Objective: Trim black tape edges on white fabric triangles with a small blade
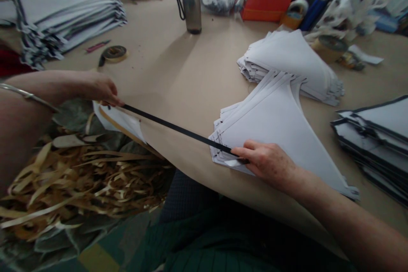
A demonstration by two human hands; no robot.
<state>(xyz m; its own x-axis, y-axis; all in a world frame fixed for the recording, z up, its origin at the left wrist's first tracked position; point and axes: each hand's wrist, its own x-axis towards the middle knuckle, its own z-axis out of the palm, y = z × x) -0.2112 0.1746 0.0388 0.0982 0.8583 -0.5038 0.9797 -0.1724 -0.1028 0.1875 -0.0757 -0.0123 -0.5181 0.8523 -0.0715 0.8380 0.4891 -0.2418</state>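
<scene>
A narrow black strip of tape [178, 128] runs taut and straight between my two hands. My left hand [101, 88] pinches its far-left end near the table edge. At the other end, my right hand [266, 162] grips the strip between thumb and fingers, over the lower left corner of a fanned stack of white curved panels [280, 123]. A small pale, glossy piece shows beneath the right fingers; I cannot make out what it is. Under the left hand, a white piece with a tan strip [123, 121] lies on the table's edge.
Tan paper strips [95, 174] fill a sack at the lower left. On the table [153, 80] are a tape roll [114, 53], a pink pen-like item [97, 46], a bottle [193, 4], another white stack [287, 59], and black-edged stacks at left [70, 19] and right [379, 136].
</scene>
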